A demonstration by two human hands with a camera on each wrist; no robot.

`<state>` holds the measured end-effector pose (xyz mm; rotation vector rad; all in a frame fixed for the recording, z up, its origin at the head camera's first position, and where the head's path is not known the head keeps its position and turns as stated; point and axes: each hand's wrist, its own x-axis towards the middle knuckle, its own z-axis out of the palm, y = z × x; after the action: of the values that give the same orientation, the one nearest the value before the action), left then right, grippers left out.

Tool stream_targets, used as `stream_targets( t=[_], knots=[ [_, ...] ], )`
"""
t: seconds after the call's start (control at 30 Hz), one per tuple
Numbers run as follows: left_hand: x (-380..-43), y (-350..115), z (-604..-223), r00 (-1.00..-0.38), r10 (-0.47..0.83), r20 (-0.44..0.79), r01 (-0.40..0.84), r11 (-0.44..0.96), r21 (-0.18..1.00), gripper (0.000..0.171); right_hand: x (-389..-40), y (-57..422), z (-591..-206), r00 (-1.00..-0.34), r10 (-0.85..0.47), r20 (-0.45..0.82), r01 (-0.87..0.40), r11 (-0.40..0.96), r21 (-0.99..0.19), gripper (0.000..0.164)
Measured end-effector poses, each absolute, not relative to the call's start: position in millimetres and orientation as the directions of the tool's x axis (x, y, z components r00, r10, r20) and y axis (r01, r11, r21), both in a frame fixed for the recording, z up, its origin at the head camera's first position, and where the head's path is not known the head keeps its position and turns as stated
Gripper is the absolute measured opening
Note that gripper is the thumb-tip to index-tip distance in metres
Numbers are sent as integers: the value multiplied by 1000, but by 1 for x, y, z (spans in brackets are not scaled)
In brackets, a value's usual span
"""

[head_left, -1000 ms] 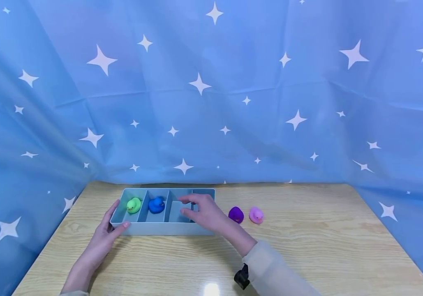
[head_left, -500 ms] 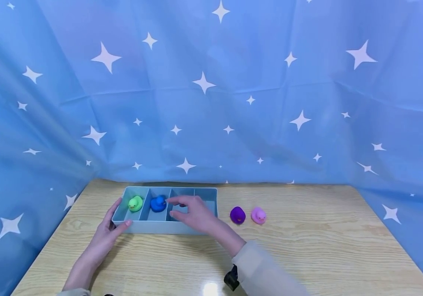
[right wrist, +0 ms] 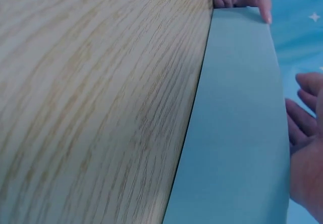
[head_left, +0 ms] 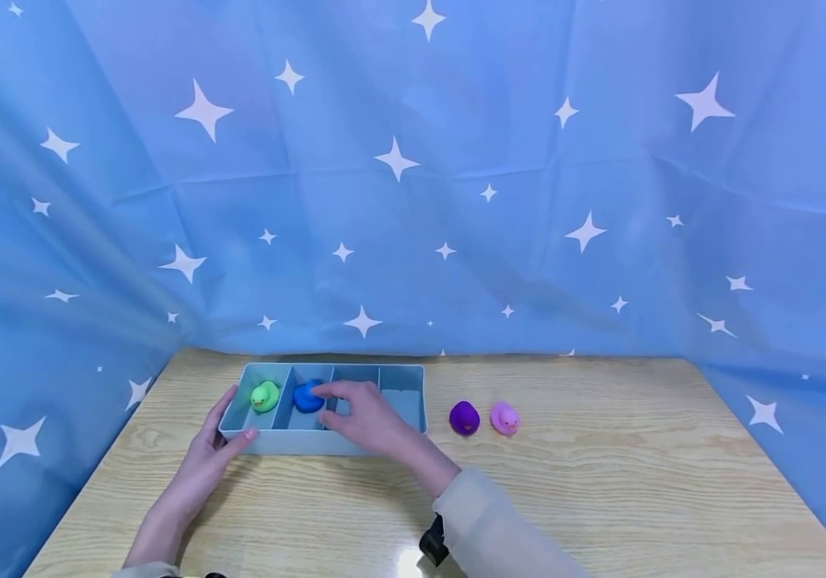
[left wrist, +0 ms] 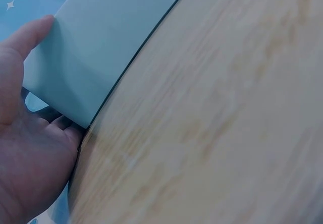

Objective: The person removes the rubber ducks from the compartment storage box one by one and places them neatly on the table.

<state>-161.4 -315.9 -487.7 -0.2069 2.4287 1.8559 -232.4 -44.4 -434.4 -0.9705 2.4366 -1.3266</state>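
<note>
A light-blue divided box (head_left: pixel 297 442) stands on the table. My left hand (head_left: pixel 197 467) holds its left end; in the left wrist view the thumb (left wrist: pixel 36 36) lies on the box's front wall, other fingers partly hidden at the end. A green rubber duck (head_left: pixel 264 396) sits in the leftmost compartment, a blue rubber duck (head_left: pixel 304 397) in the one beside it. My right hand (head_left: pixel 365 416) is over the box, thumb and forefinger spread apart close to the blue duck; contact cannot be told. The right wrist view shows that hand (right wrist: pixel 307 148) behind the box wall.
Right of the box, a purple rubber duck (head_left: pixel 464 418) and a pink rubber duck (head_left: pixel 504 418) rest side by side on the wooden table (head_left: pixel 622 466). A blue curtain (head_left: pixel 485 136) with white stars hangs behind and at both sides.
My right hand has moved left over the box, from the third compartment to the blue duck, uncovering the rightmost compartment. My left hand keeps its hold on the box.
</note>
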Motion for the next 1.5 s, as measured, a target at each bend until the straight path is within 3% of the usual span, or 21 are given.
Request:
stream_targets(
  t=[0.8, 1.23, 1.5],
  knots=[
    [-160, -316, -493, -988, -65, -143, -154, 241, 958, 91, -235, -61, -435, -762, -639, 105, -454, 412, -790, 47],
    [-162, -314, -492, -986, -63, -157, -167, 232, 958, 92, -251, -65, -436, -775, -623, 106, -498, 500, -709, 48],
    [-161, -317, -490, -990, -56, -128, -137, 229, 964, 91, -264, -72, -430, -703, -707, 78, -608, 541, -581, 56]
  ],
)
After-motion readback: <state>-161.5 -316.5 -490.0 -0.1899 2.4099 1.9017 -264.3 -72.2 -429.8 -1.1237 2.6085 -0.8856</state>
